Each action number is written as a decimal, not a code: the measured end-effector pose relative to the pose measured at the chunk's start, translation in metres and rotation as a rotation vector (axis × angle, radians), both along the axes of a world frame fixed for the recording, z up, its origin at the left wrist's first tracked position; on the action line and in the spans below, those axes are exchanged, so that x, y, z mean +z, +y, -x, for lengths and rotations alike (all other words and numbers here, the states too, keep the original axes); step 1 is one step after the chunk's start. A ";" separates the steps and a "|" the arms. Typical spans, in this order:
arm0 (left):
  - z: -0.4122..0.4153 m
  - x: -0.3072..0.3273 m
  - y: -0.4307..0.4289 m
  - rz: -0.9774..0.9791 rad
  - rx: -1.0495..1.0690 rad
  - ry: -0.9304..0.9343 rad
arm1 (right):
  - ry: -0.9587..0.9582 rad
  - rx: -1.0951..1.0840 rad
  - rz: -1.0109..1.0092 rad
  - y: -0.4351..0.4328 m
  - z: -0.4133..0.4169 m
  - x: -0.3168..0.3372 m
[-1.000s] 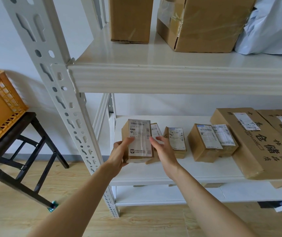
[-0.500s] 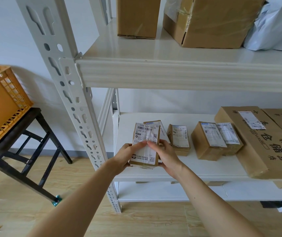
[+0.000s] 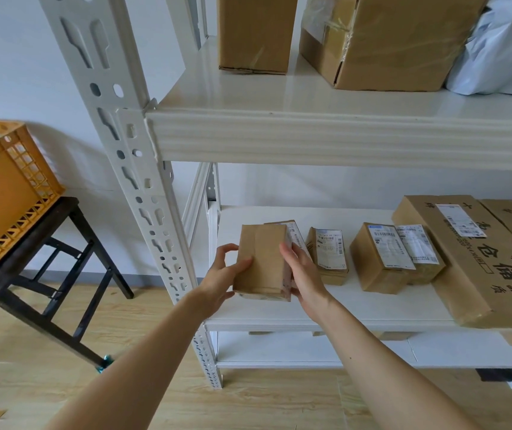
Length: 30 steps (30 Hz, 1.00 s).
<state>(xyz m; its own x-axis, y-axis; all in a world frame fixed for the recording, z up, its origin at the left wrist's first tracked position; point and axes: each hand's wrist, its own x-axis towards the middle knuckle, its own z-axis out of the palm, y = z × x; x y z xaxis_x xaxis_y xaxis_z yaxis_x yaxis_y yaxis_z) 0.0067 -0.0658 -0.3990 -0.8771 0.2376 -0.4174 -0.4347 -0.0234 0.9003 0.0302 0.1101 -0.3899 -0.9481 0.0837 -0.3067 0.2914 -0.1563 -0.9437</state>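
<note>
Parcel point(image 3: 262, 262) flipped since the last frame, plain brown back now facing out, left hand point(image 3: 222, 276) and right hand point(image 3: 305, 274) gripping its sides at the shelf's point(image 3: 357, 308) front-left corner; looks like an inspection, not placed yet.

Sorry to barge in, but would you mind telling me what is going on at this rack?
A person holds a small brown parcel in both hands at the front of the rack's middle shelf. The left hand grips its left edge, the right hand its right edge; its plain side faces the camera. Other labelled parcels lie on the shelf behind it.
</note>
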 end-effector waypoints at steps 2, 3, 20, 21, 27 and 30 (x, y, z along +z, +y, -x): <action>-0.002 0.003 0.003 -0.019 -0.008 0.009 | -0.007 -0.020 -0.003 -0.002 0.000 -0.002; -0.003 0.004 0.004 -0.030 -0.008 0.013 | -0.019 -0.036 0.000 -0.003 0.000 -0.002; 0.002 0.002 0.005 -0.159 0.177 -0.112 | 0.017 -0.127 -0.076 0.004 -0.004 -0.002; 0.002 0.001 0.004 -0.151 0.158 -0.095 | 0.024 -0.128 -0.091 0.005 -0.004 -0.003; -0.009 0.007 0.010 -0.091 -0.029 -0.057 | -0.073 0.028 0.023 -0.005 -0.005 0.004; -0.010 0.007 0.012 -0.063 -0.114 -0.064 | -0.075 0.055 -0.013 -0.006 -0.006 0.007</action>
<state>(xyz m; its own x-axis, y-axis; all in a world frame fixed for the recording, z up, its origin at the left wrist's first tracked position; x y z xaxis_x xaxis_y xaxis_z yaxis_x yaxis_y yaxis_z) 0.0170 -0.0538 -0.3920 -0.8149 0.3620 -0.4528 -0.4943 -0.0257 0.8689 0.0364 0.1045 -0.3834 -0.9258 0.0364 -0.3764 0.3693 -0.1265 -0.9207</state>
